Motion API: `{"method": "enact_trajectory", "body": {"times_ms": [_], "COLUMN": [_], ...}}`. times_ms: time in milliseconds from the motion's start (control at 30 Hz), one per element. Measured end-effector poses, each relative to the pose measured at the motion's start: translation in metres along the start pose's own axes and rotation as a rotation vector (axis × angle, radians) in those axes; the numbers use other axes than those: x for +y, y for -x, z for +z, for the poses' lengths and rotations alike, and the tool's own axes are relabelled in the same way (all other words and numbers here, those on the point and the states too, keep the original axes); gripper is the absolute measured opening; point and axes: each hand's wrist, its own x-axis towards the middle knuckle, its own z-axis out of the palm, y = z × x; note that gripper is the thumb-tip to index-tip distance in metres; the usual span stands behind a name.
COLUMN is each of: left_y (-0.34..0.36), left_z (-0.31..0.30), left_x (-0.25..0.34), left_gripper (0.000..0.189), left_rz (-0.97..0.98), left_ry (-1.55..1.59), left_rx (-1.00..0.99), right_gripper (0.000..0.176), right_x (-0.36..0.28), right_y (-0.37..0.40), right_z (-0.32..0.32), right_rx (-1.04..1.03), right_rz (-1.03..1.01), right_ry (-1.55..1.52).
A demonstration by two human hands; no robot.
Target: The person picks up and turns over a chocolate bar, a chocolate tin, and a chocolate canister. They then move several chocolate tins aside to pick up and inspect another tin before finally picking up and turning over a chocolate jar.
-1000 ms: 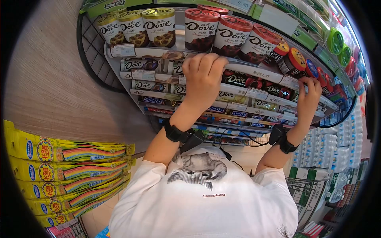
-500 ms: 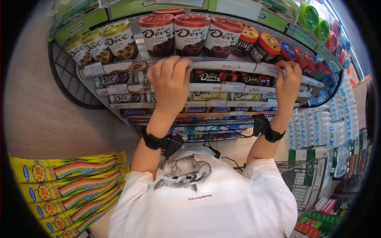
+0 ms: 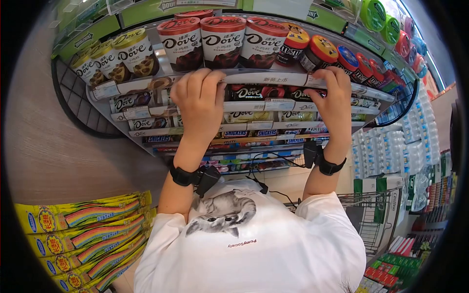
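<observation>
My left hand (image 3: 199,95) is closed, its fingers curled over the top shelf's white edge strip (image 3: 266,78) just below the red-lidded Dove tubs (image 3: 222,41). My right hand (image 3: 334,93) grips the same strip farther right, fingertips on its upper edge and thumb bent underneath. The fingers cover most of a price label there. M&M's tubs (image 3: 317,52) stand on the shelf above my right hand. Dark Dove packs (image 3: 249,92) lie on the tier below, between the hands. Both wrists wear black straps with small boxes.
Yellow-lidded Dove tubs (image 3: 134,51) stand at the shelf's left. Lower tiers hold Snickers bars (image 3: 239,133). Black wire baskets (image 3: 78,97) flank the rack. Yellow candy packs (image 3: 88,215) are stacked at lower left. A shopping cart (image 3: 371,215) and bottled water packs (image 3: 386,151) stand at right.
My right hand has slid left along the strip onto the price label, its thumb now spread below. My left hand stays on the strip. The view has shifted slightly.
</observation>
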Motion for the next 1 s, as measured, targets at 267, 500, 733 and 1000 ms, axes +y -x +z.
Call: {"method": "enact_trajectory", "body": {"times_ms": [267, 500, 733, 1000], "left_y": [0.001, 0.000, -0.001, -0.001], "left_z": [0.000, 0.000, -0.001, -0.002], "left_x": [-0.003, -0.001, 0.002, 0.003], "left_gripper": [0.034, 0.033, 0.033, 0.032], "left_rz": [-0.002, -0.010, -0.017, -0.021], "left_ry": [0.007, 0.004, 0.003, 0.000], "left_rx": [-0.011, -0.011, -0.005, -0.007], "right_gripper": [0.042, 0.045, 0.043, 0.038], "right_x": [0.002, 0.021, 0.028, 0.024], "right_y": [0.008, 0.037, 0.040, 0.031], "right_z": [0.009, 0.046, 0.049, 0.035], "right_rx": [0.160, 0.485, 0.438, 0.380], "right_rz": [-0.005, 0.027, -0.002, 0.002], "right_ry": [0.068, 0.122, 0.260, 0.222]}}
